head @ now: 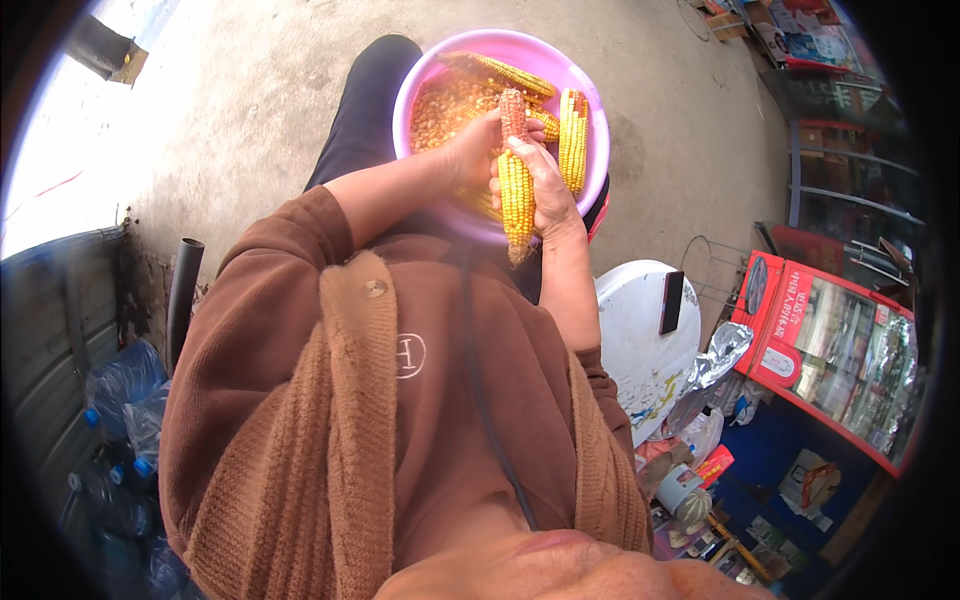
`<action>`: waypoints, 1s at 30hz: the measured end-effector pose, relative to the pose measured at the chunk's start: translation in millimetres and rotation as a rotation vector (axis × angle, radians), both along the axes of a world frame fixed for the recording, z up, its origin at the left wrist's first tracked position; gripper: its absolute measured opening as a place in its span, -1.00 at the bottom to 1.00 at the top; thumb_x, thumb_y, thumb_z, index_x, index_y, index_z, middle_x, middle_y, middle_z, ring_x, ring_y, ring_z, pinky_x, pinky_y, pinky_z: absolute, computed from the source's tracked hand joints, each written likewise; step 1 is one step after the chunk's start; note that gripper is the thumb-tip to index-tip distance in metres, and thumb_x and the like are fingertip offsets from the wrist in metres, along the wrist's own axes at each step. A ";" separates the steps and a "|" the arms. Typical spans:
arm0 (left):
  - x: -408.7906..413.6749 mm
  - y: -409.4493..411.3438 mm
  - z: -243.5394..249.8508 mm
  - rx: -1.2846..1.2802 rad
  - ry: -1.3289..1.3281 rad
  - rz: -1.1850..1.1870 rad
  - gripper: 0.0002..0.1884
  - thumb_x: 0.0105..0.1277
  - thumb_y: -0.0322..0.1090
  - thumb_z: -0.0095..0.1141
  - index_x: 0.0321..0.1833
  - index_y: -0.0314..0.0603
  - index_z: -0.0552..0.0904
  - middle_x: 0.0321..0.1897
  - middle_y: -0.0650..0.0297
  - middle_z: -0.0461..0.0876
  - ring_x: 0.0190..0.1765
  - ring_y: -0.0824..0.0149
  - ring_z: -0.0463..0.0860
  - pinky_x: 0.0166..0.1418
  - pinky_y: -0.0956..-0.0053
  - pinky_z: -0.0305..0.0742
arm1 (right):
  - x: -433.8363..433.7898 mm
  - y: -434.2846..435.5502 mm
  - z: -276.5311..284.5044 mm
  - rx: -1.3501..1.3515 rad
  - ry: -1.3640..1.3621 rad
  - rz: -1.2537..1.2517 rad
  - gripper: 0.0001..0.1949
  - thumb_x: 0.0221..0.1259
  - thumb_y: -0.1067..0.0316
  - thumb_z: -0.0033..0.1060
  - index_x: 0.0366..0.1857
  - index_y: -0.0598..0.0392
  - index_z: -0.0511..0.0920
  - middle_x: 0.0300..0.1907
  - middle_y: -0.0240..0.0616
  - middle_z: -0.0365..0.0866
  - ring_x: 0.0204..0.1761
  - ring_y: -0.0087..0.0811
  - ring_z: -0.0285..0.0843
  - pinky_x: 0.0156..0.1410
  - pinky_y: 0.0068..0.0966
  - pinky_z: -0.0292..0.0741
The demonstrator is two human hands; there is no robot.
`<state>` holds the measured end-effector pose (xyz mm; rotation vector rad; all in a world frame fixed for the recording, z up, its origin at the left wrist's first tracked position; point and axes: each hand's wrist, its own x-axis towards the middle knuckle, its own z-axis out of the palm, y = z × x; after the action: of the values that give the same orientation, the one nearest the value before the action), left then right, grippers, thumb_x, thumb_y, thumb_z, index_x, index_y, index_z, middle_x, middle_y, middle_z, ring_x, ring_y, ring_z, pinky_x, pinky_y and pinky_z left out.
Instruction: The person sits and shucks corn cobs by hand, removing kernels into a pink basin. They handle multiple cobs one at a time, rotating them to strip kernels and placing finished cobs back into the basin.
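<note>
Both hands are at an ear of corn [517, 199] above a pink plastic basin [598, 127]. Its upper end is bare reddish cob; its lower part bears yellow kernels and ends in dry silk. My left hand [478, 146] holds the bare part from behind, its fingertips showing on the right side. My right hand [546, 184] is wrapped round the middle, the thumb lying on the front. Loose kernels [442, 109] fill the basin's left part. A partly stripped ear [574, 142] leans at the right wall, and more ears lie at the back and under my hands.
The basin rests at my dark-trousered legs. To the right stands a white round-edged stool or table [630, 300] with a phone [672, 302] on it. Beyond it is a red glass-fronted cabinet [832, 360]. Plastic bottles [109, 495] lie at lower left, near an upright dark pipe [184, 300].
</note>
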<state>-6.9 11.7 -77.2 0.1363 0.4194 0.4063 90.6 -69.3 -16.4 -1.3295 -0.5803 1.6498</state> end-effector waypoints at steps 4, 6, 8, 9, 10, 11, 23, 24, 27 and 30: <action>1.8 4.8 -20.5 -0.053 -0.298 -0.095 -0.57 0.47 0.00 -0.15 0.00 -0.23 0.60 -0.23 0.22 0.61 -0.13 0.25 0.62 0.05 0.30 0.57 | -2.8 -3.0 15.0 -0.010 0.148 0.064 -0.73 0.37 0.16 -0.01 -0.05 0.13 0.43 -0.44 -0.17 0.56 -0.53 -0.43 0.55 -0.52 -0.50 0.55; -1.3 5.9 -15.6 -0.011 -0.393 -0.105 -0.60 0.46 -0.05 -0.12 0.01 -0.23 0.60 -0.24 0.20 0.62 -0.15 0.26 0.62 0.02 0.32 0.58 | -5.3 -4.2 21.8 -0.023 0.212 0.086 -0.71 0.37 0.17 -0.02 -0.02 0.13 0.43 -0.41 -0.16 0.57 -0.51 -0.42 0.55 -0.49 -0.50 0.55; -0.4 5.9 -12.9 -0.062 -0.395 -0.098 -0.62 0.47 -0.08 -0.12 0.02 -0.24 0.61 -0.26 0.20 0.62 -0.16 0.26 0.62 0.01 0.32 0.58 | -7.1 -6.8 24.0 -0.002 0.251 0.104 -0.70 0.34 0.18 0.03 0.00 0.14 0.42 -0.37 -0.15 0.58 -0.48 -0.40 0.58 -0.45 -0.47 0.58; -0.2 5.7 -12.3 -0.087 -0.396 -0.094 -0.63 0.47 -0.10 -0.12 0.02 -0.24 0.61 -0.26 0.20 0.62 -0.16 0.26 0.62 0.00 0.32 0.58 | -7.0 -8.5 24.0 0.025 0.256 0.110 -0.69 0.32 0.18 0.07 0.00 0.14 0.41 -0.36 -0.14 0.57 -0.46 -0.37 0.60 -0.43 -0.45 0.59; 0.8 7.1 -17.8 -0.093 -0.434 -0.070 -0.63 0.47 -0.09 -0.13 0.03 -0.24 0.60 -0.23 0.18 0.62 -0.13 0.25 0.62 0.03 0.30 0.57 | -6.3 -9.1 24.3 0.052 0.261 0.120 -0.68 0.30 0.19 0.12 0.01 0.14 0.41 -0.34 -0.14 0.57 -0.43 -0.35 0.62 -0.41 -0.42 0.61; 1.8 9.2 -26.0 -0.098 -0.473 -0.045 -0.62 0.48 -0.09 -0.13 0.04 -0.24 0.59 -0.19 0.17 0.62 -0.10 0.24 0.61 0.05 0.29 0.55 | -5.6 -9.0 23.7 0.081 0.224 0.114 -0.67 0.29 0.22 0.13 0.02 0.14 0.40 -0.33 -0.14 0.57 -0.43 -0.36 0.62 -0.39 -0.43 0.61; 1.8 -3.2 -3.0 -0.033 -0.190 0.170 -0.62 0.49 -0.15 -0.16 0.20 -0.25 0.45 0.05 0.11 0.55 0.17 0.16 0.51 0.35 0.25 0.34 | 4.9 -1.7 -14.0 0.286 -0.773 0.027 -0.67 0.30 0.13 0.16 -0.07 0.18 0.48 -0.41 -0.37 0.55 -0.52 -0.55 0.53 -0.43 -0.57 0.49; 0.3 -5.7 -0.5 -0.010 -0.178 0.162 -0.62 0.49 -0.16 -0.16 0.20 -0.26 0.45 0.06 0.10 0.55 0.17 0.16 0.51 0.35 0.25 0.34 | 3.9 -0.7 -13.9 0.255 -0.829 0.041 -0.67 0.30 0.13 0.17 -0.08 0.19 0.48 -0.40 -0.36 0.55 -0.52 -0.55 0.54 -0.43 -0.56 0.49; 0.2 -7.4 -1.6 0.020 -0.147 0.148 -0.62 0.49 -0.15 -0.16 0.20 -0.25 0.45 0.09 0.10 0.54 0.19 0.14 0.50 0.36 0.23 0.33 | 2.9 4.9 -11.6 0.139 -0.916 0.064 -0.67 0.27 0.15 0.20 -0.10 0.21 0.49 -0.41 -0.33 0.57 -0.52 -0.53 0.55 -0.42 -0.53 0.48; -3.6 -10.8 4.8 0.051 -0.073 0.198 -0.61 0.51 -0.11 -0.18 0.20 -0.22 0.45 0.12 0.10 0.53 0.20 0.12 0.49 0.38 0.19 0.30 | 2.2 3.6 -12.1 0.256 -0.906 0.079 -0.68 0.23 0.21 0.24 -0.11 0.24 0.49 -0.46 -0.31 0.58 -0.53 -0.51 0.55 -0.41 -0.52 0.48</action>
<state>-10.5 0.8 -72.4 0.1295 0.3515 0.6149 92.8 -65.7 -28.5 -1.8361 -1.3277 0.9067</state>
